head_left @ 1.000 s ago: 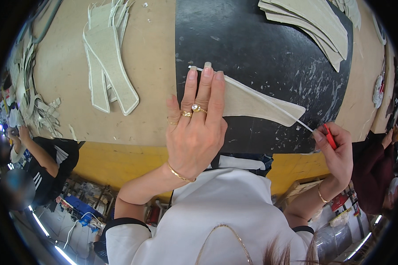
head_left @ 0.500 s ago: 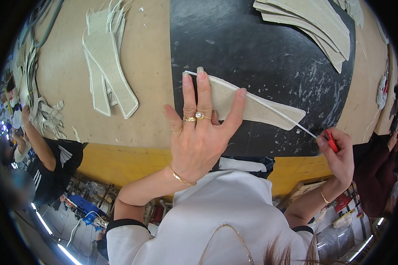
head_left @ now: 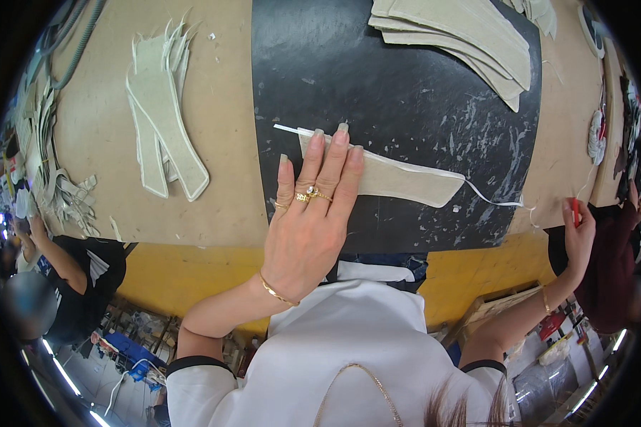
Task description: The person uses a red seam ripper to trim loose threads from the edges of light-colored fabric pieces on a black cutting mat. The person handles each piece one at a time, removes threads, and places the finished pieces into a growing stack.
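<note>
My left hand (head_left: pixel 308 213) lies flat on a curved beige piece (head_left: pixel 409 183) of fabric-like material, its fingers stretched out over the piece's left part. A narrow white strip (head_left: pixel 400 166) runs along the piece's upper edge. One end pokes out past the left corner; the other trails loose and curled on the right side of the black mat. Off to the right, by the table's front edge, my right hand (head_left: pixel 581 231) is closed around a small red tool (head_left: pixel 575 212). Most of that tool is hidden by my fingers.
The black mat (head_left: pixel 320 78) covers part of the tan table (head_left: pixel 224 92). A stack of beige pieces (head_left: pixel 470 43) rests at the mat's far right. White-edged pieces (head_left: pixel 165 135) lie left, beside hanging strips (head_left: pixel 46 171). Other people (head_left: pixel 85 267) are at both sides.
My right hand has let go of the white strip and moved right with the red tool. The strip's right end now hangs slack. My left hand's fingers have drawn closer together.
</note>
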`<state>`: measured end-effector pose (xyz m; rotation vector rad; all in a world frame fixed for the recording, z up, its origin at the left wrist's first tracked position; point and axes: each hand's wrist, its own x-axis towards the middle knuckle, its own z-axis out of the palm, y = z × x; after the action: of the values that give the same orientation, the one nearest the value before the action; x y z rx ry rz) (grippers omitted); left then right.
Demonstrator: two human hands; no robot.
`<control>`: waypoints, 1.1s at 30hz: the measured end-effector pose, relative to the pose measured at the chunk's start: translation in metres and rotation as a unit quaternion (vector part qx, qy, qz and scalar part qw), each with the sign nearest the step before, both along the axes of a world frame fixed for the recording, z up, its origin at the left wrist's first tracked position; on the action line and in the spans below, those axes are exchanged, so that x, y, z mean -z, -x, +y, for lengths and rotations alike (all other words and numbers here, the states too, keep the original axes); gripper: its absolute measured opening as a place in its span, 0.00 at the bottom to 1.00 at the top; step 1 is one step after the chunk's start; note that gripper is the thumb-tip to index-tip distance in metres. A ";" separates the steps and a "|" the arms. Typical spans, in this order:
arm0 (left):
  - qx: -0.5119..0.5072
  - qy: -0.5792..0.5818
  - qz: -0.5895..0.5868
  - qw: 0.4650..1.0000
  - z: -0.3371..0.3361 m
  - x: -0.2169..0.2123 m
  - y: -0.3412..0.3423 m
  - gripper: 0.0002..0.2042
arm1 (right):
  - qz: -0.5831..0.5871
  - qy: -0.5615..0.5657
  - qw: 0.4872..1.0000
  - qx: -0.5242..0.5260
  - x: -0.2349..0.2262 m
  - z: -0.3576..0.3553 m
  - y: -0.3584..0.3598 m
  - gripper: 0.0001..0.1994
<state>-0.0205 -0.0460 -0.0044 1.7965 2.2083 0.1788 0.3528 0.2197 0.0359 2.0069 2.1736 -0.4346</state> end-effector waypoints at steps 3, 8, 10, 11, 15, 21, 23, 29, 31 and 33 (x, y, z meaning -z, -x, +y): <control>-0.009 -0.014 -0.046 0.999 0.002 0.000 0.003 0.29 | 0.202 -0.093 0.974 0.037 -0.001 -0.032 0.065 0.11; -0.011 -0.032 -0.059 0.998 0.001 0.004 0.003 0.29 | 0.294 0.069 0.921 -0.247 0.000 -0.101 0.193 0.16; -0.017 -0.044 -0.061 0.997 0.000 0.006 0.002 0.29 | 0.284 0.070 0.918 -0.270 0.001 -0.112 0.227 0.17; -0.023 -0.050 -0.079 0.995 0.000 0.007 0.002 0.31 | 0.250 0.066 0.929 -0.263 0.000 -0.115 0.239 0.15; -0.034 -0.048 -0.082 0.995 0.000 0.008 -0.001 0.31 | 0.147 0.073 0.953 -0.254 -0.007 -0.117 0.260 0.11; -0.026 -0.039 -0.046 0.998 -0.001 0.009 -0.001 0.27 | 0.143 0.064 0.951 -0.266 -0.008 -0.122 0.266 0.11; -0.031 -0.047 -0.062 0.997 -0.001 0.010 -0.001 0.27 | 0.129 0.071 0.952 -0.268 -0.008 -0.123 0.267 0.11; -0.022 -0.046 -0.027 0.998 -0.001 0.011 -0.003 0.26 | 0.114 0.081 0.948 -0.284 -0.011 -0.129 0.270 0.11; -0.019 -0.044 -0.019 0.999 -0.001 0.011 -0.003 0.26 | 0.129 0.088 0.946 -0.286 -0.013 -0.131 0.271 0.12; -0.020 -0.043 -0.019 0.999 -0.002 0.011 -0.003 0.26 | 0.152 0.098 0.941 -0.285 -0.017 -0.132 0.269 0.13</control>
<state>-0.0176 -0.0475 -0.0157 1.7776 2.2425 0.3192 0.0835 0.0878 0.0529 1.1883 2.6217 -0.8669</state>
